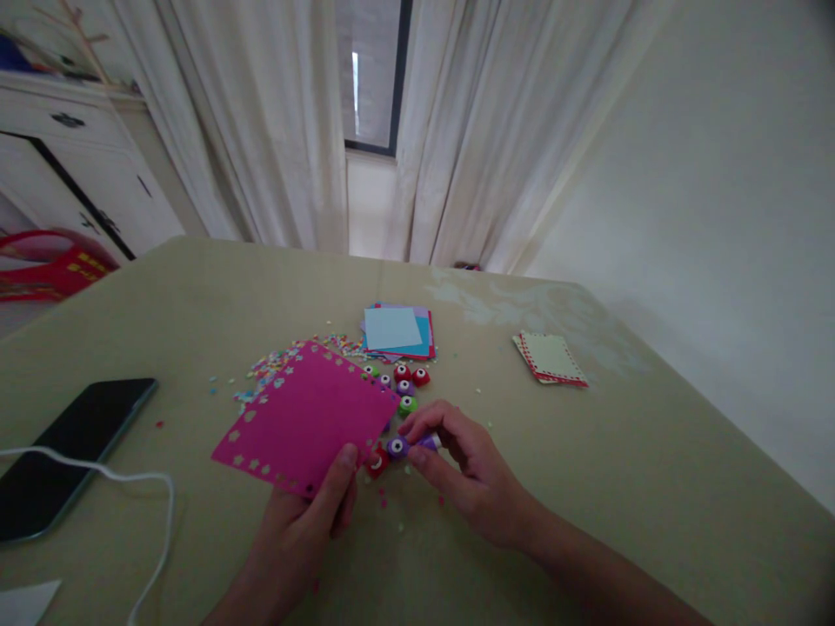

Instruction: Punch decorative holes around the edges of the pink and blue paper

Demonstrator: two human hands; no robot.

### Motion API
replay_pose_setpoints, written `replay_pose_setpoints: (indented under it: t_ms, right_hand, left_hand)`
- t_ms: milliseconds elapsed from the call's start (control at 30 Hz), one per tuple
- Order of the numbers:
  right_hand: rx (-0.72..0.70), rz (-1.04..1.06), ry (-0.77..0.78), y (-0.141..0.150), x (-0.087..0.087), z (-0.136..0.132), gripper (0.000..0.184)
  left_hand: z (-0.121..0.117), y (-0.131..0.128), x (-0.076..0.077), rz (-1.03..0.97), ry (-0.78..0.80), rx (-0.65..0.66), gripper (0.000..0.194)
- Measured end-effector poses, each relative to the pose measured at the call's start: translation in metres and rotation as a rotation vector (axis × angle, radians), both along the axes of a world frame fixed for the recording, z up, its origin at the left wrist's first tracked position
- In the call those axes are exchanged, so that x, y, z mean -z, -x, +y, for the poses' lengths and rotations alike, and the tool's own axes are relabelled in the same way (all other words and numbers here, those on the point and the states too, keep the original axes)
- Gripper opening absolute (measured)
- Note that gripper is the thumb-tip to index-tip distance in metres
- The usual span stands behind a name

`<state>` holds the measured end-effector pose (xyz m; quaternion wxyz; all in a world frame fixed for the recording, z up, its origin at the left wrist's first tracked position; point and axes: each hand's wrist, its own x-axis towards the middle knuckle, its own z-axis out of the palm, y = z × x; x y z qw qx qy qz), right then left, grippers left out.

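My left hand (319, 513) grips a bright pink sheet of paper (319, 417) by its lower right edge. Small shapes, some of them flowers, are punched along the sheet's edges. Between the thumb and fingers of my right hand (470, 469) is a purple craft punch (399, 447), a star-like mark on its round end. It lies just right of the sheet. Beside it sits a red punch (377, 462), partly behind the left hand and sheet. Several more punches stand behind, among them a green punch (407, 405) and a dark red punch (421, 376); the sheet hides some.
Colourful paper bits (267, 369) are scattered behind the sheet. A stack of coloured paper (395, 330) lies farther back, with cream cards with red edges (553, 358) to the right. On the left, a white cable (130, 476) crosses a black phone (71, 452) on the table (619, 487).
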<state>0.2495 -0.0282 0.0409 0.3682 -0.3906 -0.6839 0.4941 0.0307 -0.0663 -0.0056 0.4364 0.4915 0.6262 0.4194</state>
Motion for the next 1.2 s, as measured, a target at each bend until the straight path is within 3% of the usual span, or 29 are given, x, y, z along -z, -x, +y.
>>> replay_pose_setpoints:
  t_ms: [167, 367, 467, 633, 800, 1200]
  right_hand:
    - [-0.006, -0.004, -0.031, 0.001, -0.002, -0.003, 0.034]
    - [-0.017, -0.023, -0.232, 0.002, -0.002, 0.000, 0.028]
    - [0.004, -0.031, -0.255, 0.003, 0.000, 0.000, 0.028]
    - [0.103, 0.071, 0.018, 0.006, 0.006, 0.000, 0.037]
    - [0.088, 0.207, 0.288, 0.009, 0.010, 0.002, 0.055]
    - [0.078, 0.273, 0.404, 0.014, 0.014, 0.004, 0.056]
  left_hand:
    - [0.000, -0.003, -0.002, -0.002, -0.011, -0.024, 0.056]
    - [-0.002, -0.004, 0.002, 0.001, 0.012, 0.000, 0.056]
    - [-0.003, -0.004, 0.004, 0.009, 0.023, 0.012, 0.055]
    - [-0.003, -0.003, 0.005, 0.030, -0.001, 0.057, 0.057]
    - [-0.003, 0.000, 0.006, 0.053, -0.021, 0.098, 0.054]
    - [-0.011, -0.005, 0.005, 0.177, -0.135, 0.120, 0.042]
